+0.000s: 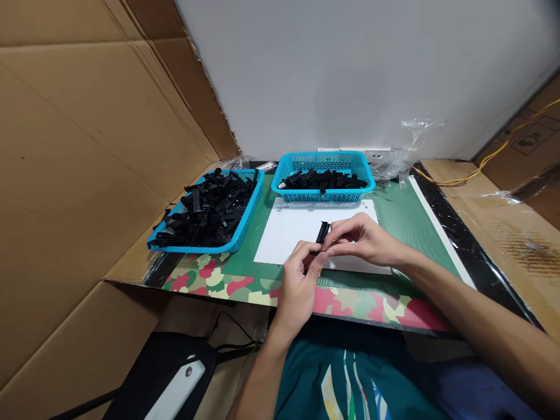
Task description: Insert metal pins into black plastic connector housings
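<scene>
The slim black part point(323, 231) is held above the white sheet point(277, 233) on the table point(396, 207), with its long axis running near to far and its far end leaning slightly right. The left hand point(300, 274) is closed around its near end from the near left, index finger and thumb curled in. The right hand point(361, 240) reaches in from the right, thumb and fingertips drawn together on the part's right side, low down; whether a smaller piece sits between them cannot be told. Both hands therefore meet at the near end, while the far end sticks out bare toward the far blue basket point(297, 191). That basket and the left blue basket point(248, 220) hold heaps of black pieces, both well apart from the fingers.
</scene>
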A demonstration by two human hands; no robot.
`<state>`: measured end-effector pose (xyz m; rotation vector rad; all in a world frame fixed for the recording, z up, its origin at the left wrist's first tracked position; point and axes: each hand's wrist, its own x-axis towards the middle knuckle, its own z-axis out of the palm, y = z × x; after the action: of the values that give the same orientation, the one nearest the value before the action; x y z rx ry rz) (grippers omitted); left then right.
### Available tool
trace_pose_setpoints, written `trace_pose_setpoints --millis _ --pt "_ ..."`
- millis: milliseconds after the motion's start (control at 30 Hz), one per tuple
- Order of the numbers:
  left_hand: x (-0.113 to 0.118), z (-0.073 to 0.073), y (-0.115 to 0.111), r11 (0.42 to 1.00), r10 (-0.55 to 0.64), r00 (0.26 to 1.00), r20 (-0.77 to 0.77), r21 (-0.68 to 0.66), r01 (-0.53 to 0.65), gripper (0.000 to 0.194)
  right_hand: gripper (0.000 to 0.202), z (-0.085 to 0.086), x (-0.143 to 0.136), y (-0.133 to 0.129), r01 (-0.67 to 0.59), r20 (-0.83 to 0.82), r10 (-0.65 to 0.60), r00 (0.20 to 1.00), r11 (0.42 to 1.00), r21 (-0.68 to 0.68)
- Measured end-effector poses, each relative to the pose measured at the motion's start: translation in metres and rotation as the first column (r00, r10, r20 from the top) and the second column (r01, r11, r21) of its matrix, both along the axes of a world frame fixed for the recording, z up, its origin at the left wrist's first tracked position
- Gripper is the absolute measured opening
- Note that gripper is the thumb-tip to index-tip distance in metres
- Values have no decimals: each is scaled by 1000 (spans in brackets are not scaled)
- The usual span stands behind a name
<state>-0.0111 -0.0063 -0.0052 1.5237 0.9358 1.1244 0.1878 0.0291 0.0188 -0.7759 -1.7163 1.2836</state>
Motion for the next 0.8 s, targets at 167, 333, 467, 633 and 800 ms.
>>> trace_pose_setpoints --millis 167,333,467,633,800 --pt "-2 -1 1 999 -7 999 44 -48 9 28 17 4 2 -1 -20 30 18 999 998 58" --pt "-4 -2 2 998 13 997 80 -64 -7 28 17 10 7 -2 -84 76 80 994 995 50" --pt "-3 -1 1 1000 17 999 48 6 -17 25 17 13 9 -3 -63 67 63 996 998 -5" --pt "-1 -2 -2 993 68 996 -57 103 -62 20 18 20 11 -6 -75 230 72 971 997 6" --pt "2 -5 -7 982 95 974 -205 181 -58 12 16 25 15 -10 -82 402 52 914 995 57"
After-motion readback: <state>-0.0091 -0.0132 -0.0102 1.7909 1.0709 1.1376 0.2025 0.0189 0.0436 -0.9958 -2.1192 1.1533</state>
